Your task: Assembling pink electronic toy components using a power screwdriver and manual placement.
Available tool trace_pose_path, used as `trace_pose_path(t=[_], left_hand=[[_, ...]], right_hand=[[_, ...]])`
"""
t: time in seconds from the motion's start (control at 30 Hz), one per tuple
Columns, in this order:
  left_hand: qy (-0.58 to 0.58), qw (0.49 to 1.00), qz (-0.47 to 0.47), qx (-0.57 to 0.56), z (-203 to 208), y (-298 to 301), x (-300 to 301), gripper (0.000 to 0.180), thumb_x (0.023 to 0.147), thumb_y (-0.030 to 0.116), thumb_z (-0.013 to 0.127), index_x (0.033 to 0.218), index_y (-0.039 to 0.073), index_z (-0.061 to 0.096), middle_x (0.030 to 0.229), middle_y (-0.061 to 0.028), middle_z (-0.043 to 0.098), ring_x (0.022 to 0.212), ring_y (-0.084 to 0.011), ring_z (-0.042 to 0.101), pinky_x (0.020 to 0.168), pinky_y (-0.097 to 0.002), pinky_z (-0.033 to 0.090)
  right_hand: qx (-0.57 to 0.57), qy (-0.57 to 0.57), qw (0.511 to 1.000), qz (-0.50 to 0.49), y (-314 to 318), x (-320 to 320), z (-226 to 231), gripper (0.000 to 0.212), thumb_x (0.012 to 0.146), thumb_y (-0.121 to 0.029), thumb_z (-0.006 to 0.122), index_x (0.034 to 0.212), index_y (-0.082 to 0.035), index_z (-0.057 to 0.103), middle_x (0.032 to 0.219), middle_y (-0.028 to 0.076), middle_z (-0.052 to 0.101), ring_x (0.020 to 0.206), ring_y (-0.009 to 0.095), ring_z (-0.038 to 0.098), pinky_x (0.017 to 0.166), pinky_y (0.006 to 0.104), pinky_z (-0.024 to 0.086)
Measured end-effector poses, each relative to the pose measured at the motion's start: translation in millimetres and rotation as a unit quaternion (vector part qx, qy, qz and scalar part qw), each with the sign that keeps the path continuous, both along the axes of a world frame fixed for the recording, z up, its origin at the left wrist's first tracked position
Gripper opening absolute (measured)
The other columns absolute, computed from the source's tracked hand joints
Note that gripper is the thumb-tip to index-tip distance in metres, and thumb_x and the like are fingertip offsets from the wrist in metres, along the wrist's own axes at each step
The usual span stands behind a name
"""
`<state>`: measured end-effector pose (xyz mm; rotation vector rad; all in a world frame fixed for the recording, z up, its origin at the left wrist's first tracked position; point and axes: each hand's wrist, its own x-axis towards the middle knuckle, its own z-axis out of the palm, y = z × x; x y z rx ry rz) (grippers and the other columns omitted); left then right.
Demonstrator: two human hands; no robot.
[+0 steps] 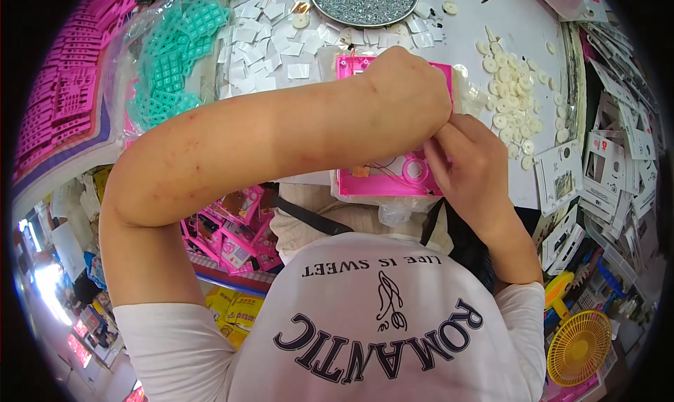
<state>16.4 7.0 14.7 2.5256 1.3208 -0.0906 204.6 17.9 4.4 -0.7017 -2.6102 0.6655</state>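
Two bare hands are over one open pink case, at the near edge of one white table. The left hand is curled up, and the right hand bends its fingers close beside it. I cannot tell what either grips (the fingertips hide). Farther off are one round bowl and many white discs, too many to count.

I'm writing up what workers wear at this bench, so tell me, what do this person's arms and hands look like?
The left hand and right hand are ungloved, with no watch or bracelet visible. The left sleeve and right sleeve are short, plain and white, matching a shirt with dark lettering. Rings can't be judged on the left.
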Motion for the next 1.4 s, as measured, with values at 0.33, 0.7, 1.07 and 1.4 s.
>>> trace_pose_path(t=[0.33,0.7,1.07,1.4], left_hand=[[-0.072,0.987,0.138,-0.027,2.1,-6.7,-19.5,0.011,0.078,0.013,0.072,0.080,0.003,0.071,0.081,-0.0167,0.069,0.082,-0.0346,0.068,0.070,-0.0444,0.055],[-0.263,0.943,0.191,0.066,-31.8,-23.6,-32.5,0.009,0.086,0.011,0.068,0.087,0.003,0.064,0.086,-0.0121,0.062,0.083,-0.0347,0.063,0.073,-0.0448,0.051],[-0.216,0.954,0.207,0.010,-25.5,-24.7,-31.8,0.012,0.086,0.016,0.068,0.086,0.004,0.066,0.086,-0.0113,0.064,0.084,-0.0342,0.065,0.074,-0.0445,0.052],[-0.183,0.956,0.228,-0.012,-19.7,-17.3,-22.9,0.012,0.084,0.015,0.067,0.083,0.003,0.068,0.079,-0.0160,0.068,0.080,-0.0372,0.066,0.069,-0.0488,0.052]], right_hand=[[0.125,-0.085,0.989,0.008,20.2,-16.6,7.2,0.011,0.079,-0.005,0.068,0.090,-0.004,0.067,0.086,0.009,0.061,0.085,0.031,0.059,0.069,0.0412,0.053],[-0.052,0.025,0.998,-0.006,30.8,-13.8,-11.0,0.012,0.081,-0.006,0.073,0.091,-0.006,0.067,0.098,0.007,0.067,0.091,0.031,0.057,0.076,0.0412,0.050],[-0.082,0.038,0.995,-0.029,33.4,-18.6,-19.4,0.008,0.078,-0.006,0.076,0.086,-0.008,0.075,0.112,0.005,0.064,0.113,0.030,0.045,0.095,0.0394,0.043],[0.095,-0.008,0.994,0.061,29.9,-16.7,-3.3,0.019,0.075,-0.004,0.076,0.094,-0.007,0.076,0.111,0.008,0.066,0.106,0.033,0.053,0.093,0.0417,0.045]])
